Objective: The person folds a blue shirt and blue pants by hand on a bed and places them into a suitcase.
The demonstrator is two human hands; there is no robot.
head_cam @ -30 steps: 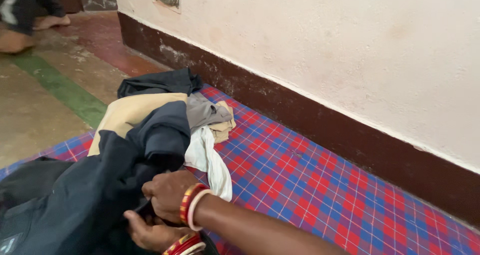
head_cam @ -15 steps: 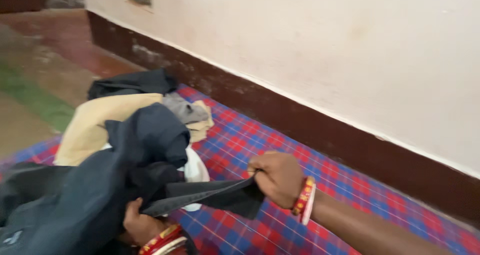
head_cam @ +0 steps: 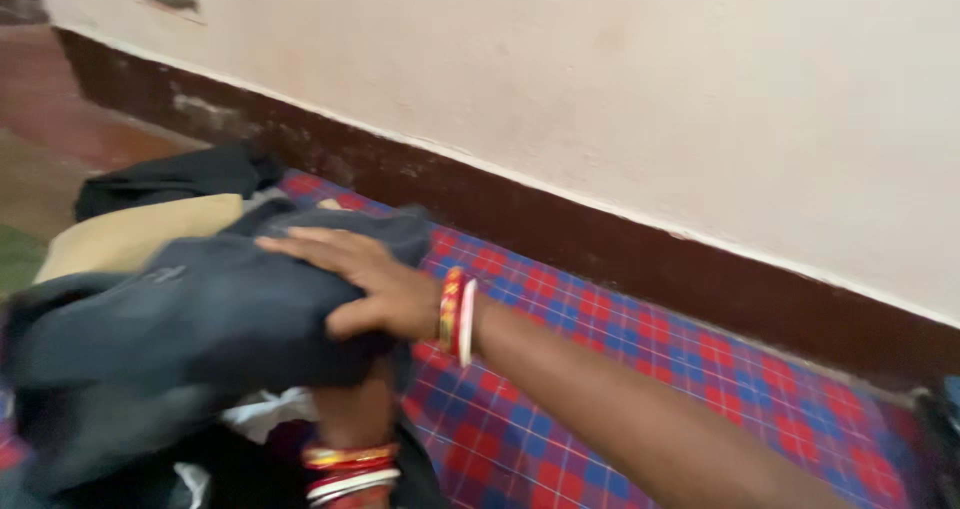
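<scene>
Here right hand (head_cam: pixel 365 284) flat on dark garment (head_cam: pixel 200 319).

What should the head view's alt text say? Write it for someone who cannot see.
The right hand lies flat on a dark garment that the left hand lifts from below, over a red and blue checked cloth. A tan garment lies behind, near a cream wall.

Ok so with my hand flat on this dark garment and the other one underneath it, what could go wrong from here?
1. The right hand only lies flat on the dark garment, fingers spread, so the cloth could slide off toward the pile.
2. The left hand is mostly hidden under the fabric, so it may drag up the white cloth beside it.
3. The tan garment lies partly under the dark one and could get pulled askew.
</scene>
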